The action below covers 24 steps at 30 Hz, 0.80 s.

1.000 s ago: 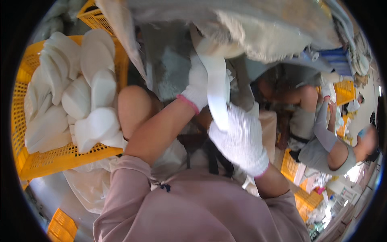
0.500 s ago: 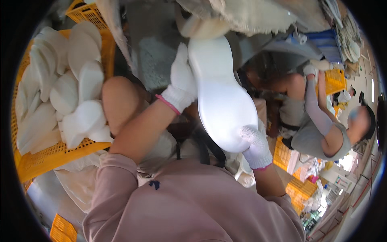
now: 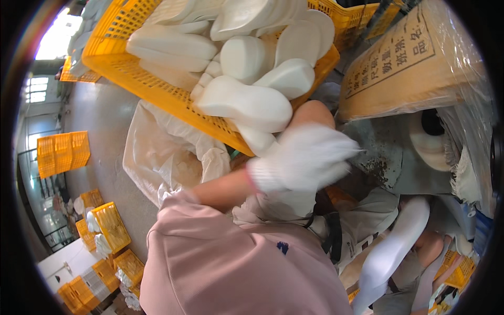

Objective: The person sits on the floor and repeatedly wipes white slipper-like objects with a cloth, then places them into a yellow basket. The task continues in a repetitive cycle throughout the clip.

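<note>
My left hand [image 3: 307, 158], in a white knit glove, is in front of my knee beside a yellow crate [image 3: 157, 97]. Its fingers are smeared by motion, so I cannot tell whether they are apart or closed. White shoe soles fill the crate; the nearest sole [image 3: 247, 105] lies by the rim close to my glove. Another white shoe sole [image 3: 391, 252] stands tilted at the lower right. My right hand is not in view, so what holds that sole does not show.
A plastic-wrapped cardboard carton [image 3: 404, 63] stands at the upper right, above a grey machine surface [image 3: 378, 152]. Left of my arm sits a pale sack [image 3: 157, 152]. More yellow crates [image 3: 63, 152] are stacked across the floor. A co-worker's arm [image 3: 428, 286] shows at lower right.
The view has turned left toward the crate. My left hand has let go of the shoe sole and moved toward the crate. The sole is now at lower right, and my right hand has left the picture.
</note>
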Each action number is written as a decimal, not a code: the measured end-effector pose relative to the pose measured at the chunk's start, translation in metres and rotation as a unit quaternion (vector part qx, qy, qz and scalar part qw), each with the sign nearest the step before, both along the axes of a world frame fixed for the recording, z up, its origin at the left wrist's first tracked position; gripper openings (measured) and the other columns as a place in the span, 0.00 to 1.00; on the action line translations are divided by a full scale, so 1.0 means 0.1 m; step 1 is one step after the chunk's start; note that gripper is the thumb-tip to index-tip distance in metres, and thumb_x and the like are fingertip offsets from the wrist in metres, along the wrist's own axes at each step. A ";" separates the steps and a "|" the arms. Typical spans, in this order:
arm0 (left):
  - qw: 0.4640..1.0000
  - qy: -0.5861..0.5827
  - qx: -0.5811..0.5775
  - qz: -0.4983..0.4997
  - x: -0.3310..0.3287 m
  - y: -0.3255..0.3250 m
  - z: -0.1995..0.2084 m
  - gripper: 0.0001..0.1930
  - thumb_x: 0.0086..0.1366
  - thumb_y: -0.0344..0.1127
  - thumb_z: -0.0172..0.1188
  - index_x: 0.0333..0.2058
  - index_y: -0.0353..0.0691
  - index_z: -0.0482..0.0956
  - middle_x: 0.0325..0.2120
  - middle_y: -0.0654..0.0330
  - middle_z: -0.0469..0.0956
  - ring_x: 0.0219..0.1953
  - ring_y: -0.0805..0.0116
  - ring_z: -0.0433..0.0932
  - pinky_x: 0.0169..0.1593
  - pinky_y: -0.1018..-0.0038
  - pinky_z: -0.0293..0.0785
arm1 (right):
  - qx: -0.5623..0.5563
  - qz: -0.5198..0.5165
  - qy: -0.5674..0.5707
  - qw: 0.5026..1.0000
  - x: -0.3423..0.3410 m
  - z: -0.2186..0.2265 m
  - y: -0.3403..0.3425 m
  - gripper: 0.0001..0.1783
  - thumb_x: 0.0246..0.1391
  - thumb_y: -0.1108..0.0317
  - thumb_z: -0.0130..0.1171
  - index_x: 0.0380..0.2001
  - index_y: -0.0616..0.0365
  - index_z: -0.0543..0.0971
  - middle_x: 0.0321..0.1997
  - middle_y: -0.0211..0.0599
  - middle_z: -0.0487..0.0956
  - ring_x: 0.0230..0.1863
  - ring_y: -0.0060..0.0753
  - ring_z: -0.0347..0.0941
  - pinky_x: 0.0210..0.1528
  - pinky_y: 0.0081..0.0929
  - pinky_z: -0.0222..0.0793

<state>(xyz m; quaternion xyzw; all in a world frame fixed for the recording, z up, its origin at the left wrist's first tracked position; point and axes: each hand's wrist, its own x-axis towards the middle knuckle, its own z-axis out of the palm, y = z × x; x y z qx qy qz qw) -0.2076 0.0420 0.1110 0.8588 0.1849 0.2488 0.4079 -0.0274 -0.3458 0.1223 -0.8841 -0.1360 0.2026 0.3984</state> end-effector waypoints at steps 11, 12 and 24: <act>0.923 0.289 0.225 0.122 -1.27 1.59 0.18 0.39 0.62 0.51 0.69 0.67 0.36 0.70 0.62 0.43 0.76 0.62 0.43 0.77 0.66 0.57 0.73 | -0.173 0.164 -0.251 0.938 -0.03 -0.56 -1.08 0.23 0.64 0.75 0.64 0.61 0.71 0.79 0.57 0.50 0.85 0.51 0.39 0.85 0.57 0.36 0.80; 0.938 0.149 0.249 0.190 -1.37 1.52 0.39 0.37 0.65 0.48 0.69 0.67 0.34 0.70 0.58 0.42 0.78 0.60 0.44 0.79 0.64 0.54 0.75 | -0.126 0.142 -0.203 0.961 -0.10 -0.43 -0.87 0.23 0.65 0.72 0.65 0.61 0.70 0.80 0.58 0.50 0.85 0.53 0.39 0.84 0.57 0.37 0.79; 0.466 -0.264 -0.818 -0.209 0.34 -1.06 -0.28 0.36 0.67 0.41 0.72 0.70 0.39 0.68 0.65 0.57 0.75 0.67 0.60 0.73 0.69 0.58 0.71 | 0.233 -0.147 0.173 0.946 -0.33 0.34 0.55 0.29 0.64 0.67 0.56 0.64 0.74 0.74 0.60 0.55 0.81 0.58 0.45 0.81 0.61 0.40 0.78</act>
